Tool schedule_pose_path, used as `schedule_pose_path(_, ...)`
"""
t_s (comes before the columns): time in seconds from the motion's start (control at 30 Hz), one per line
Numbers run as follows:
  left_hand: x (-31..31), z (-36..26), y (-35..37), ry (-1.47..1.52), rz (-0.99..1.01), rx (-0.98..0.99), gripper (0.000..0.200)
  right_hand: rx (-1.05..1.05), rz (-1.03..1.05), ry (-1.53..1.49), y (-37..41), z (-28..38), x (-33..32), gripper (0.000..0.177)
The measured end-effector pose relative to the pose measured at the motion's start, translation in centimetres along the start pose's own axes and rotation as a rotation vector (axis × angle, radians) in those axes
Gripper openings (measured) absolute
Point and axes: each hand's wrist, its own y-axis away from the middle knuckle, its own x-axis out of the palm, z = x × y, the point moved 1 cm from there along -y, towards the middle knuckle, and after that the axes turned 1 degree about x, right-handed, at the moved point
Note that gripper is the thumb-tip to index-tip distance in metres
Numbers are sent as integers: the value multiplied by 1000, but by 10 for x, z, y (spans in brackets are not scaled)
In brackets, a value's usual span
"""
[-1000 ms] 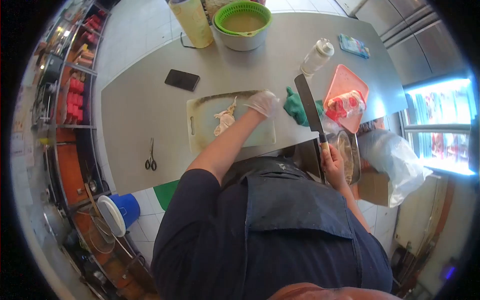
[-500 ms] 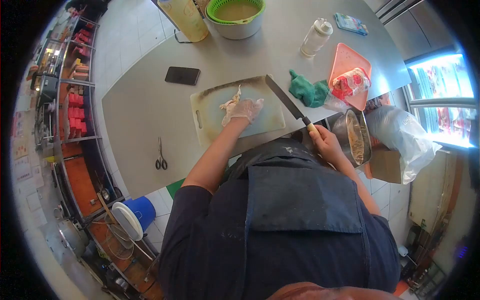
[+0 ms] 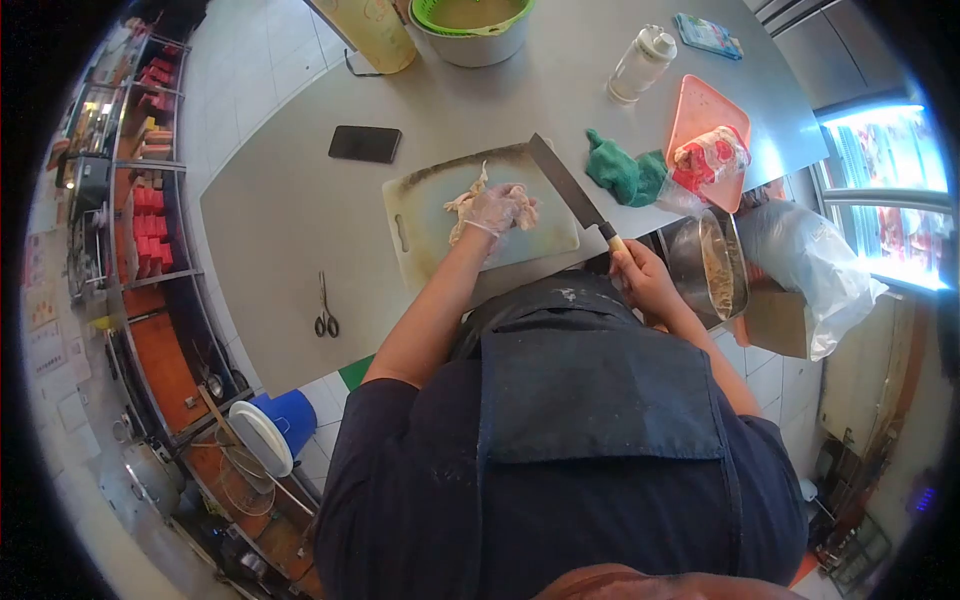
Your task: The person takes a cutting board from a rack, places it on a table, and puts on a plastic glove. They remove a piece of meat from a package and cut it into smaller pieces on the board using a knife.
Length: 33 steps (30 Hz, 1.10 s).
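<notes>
My left hand (image 3: 490,212), in a clear plastic glove, is closed on pale raw meat (image 3: 525,208) that looks like chicken; part of it pokes out by the fingertips. More strips of this pale meat (image 3: 463,204) lie on the cutting board (image 3: 430,245) just left of the glove. In my bare right hand (image 3: 645,283) is a large kitchen knife (image 3: 570,184), gripped by its light wooden handle. Its dark blade points away from me, over the board's right end.
A green cloth (image 3: 622,172) lies right of the knife, beside a pink tray (image 3: 692,103) with a red-and-white package (image 3: 708,157). Farther off are a clear bottle (image 3: 641,66) and a pot with a green colander (image 3: 470,45). A phone (image 3: 364,144) and scissors (image 3: 324,312) lie to the left.
My left hand has shifted slightly right, and meat now shows bunched at its fingertips. The knife stays in my right hand, still angled over the board's right end.
</notes>
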Motion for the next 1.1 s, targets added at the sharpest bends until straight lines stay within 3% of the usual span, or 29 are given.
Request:
schedule_pose_path(0.1, 0, -5, 2, 73, 76, 54, 33, 14, -6, -9, 2, 7, 4, 27)
schedule_pose_path(0.2, 5, -18, 6, -84, -7, 39, 29, 21, 0, -7, -1, -1, 0, 28)
schedule_pose_path(0.3, 16, -56, 20, -930, -65, -53, 26, 48, -22, -17, -1, 1, -2, 26)
schedule_pose_path(0.4, -3, -28, 2, -1656, -255, 452, 22, 79, -37, -95, 5, 9, -3, 25)
schedule_pose_path(0.5, 6, -31, 5, -1614, -243, 507, 30, 12, -54, -108, 4, 3, -9, 25)
schedule_pose_path(0.6, 59, -59, 47, -1793, -78, 424, 34, 30, -63, -82, 6, 4, -18, 25)
schedule_pose_path(0.7, 30, -1, -6, -1737, -121, 471, 38, 10, -68, 8, 3, 6, -28, 26)
schedule_pose_path(0.8, 32, -15, -6, -1883, -128, 394, 33, 18, -62, -18, 6, 13, -35, 28)
schedule_pose_path(0.9, 3, -24, -20, -1578, 154, 348, 34, 18, -31, -103, 3, 13, -42, 31)
schedule_pose_path(1.0, 1, -16, -8, -494, -19, 48, 43, 54, 7, -93, -2, 21, -47, 33)
schedule_pose_path(1.1, 8, -22, -3, -1085, -93, -161, 42, 33, 50, 33, -13, 13, -54, 36)
